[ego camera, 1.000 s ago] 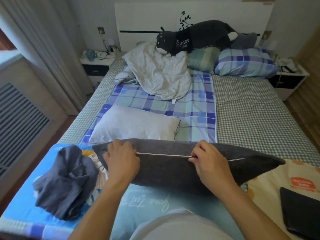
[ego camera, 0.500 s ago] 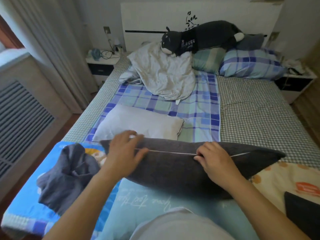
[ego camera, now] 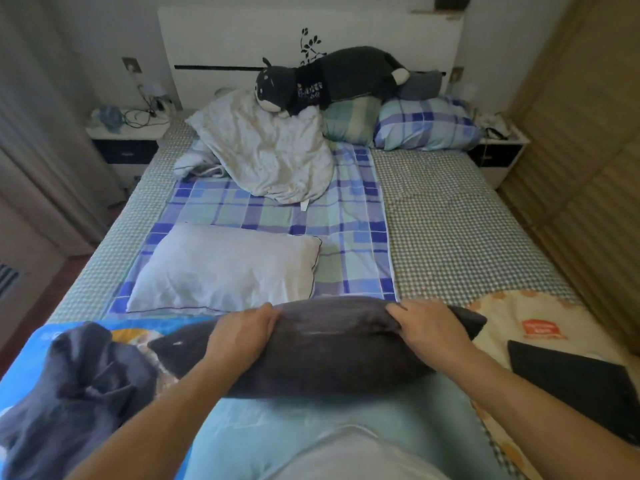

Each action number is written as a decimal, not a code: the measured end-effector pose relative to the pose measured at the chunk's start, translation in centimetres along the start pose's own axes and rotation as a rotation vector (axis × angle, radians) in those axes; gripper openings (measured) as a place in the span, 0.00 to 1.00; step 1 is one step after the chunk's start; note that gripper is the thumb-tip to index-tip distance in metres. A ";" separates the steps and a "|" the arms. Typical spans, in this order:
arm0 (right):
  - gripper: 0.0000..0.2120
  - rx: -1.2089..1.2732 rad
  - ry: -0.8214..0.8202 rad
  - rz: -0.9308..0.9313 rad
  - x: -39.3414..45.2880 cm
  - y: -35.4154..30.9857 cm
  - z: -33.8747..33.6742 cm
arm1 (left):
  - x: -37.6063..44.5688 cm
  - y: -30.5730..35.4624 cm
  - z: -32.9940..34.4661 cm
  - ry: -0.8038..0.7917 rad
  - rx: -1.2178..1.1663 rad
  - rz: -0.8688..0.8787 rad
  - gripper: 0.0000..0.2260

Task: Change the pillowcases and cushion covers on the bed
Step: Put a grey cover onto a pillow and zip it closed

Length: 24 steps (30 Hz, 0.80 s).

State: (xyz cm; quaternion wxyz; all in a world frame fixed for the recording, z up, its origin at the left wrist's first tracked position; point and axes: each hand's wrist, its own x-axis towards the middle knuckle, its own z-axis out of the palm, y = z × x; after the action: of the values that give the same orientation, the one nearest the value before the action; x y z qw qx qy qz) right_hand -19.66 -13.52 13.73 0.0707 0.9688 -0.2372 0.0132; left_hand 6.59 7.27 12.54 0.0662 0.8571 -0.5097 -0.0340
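Dark grey cushion (ego camera: 311, 351) lying crosswise at the foot of the bed (ego camera: 460, 237), gripped along its top edge by left hand (ego camera: 239, 332) and right hand (ego camera: 427, 329), fingers curled over the far side, probably to lift or turn it now the cover looks closed. Zip line, pale and exposed a moment ago, now rolled mostly out of sight; left hand no longer spread. Bare white pillow (ego camera: 225, 268) just beyond.
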 end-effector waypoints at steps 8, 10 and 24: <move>0.13 0.019 0.478 0.236 -2.3 3.1 -5.9 | 2.7 3.1 -7.3 0.733 -0.062 0.262 0.20; 0.20 0.065 0.366 0.249 -6.0 1.5 -3.1 | -0.3 3.3 -3.0 0.577 -0.095 0.283 0.20; 0.18 0.713 -0.089 0.971 -15.5 -0.1 5.1 | -5.1 3.9 7.2 0.153 -0.303 -0.082 0.13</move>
State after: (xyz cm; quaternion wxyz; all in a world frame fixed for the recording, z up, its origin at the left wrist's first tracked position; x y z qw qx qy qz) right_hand -33.37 -7.05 7.72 -0.2824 0.7134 -0.6360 0.0821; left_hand -0.12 9.32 5.93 0.2320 0.8574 -0.4568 -0.0477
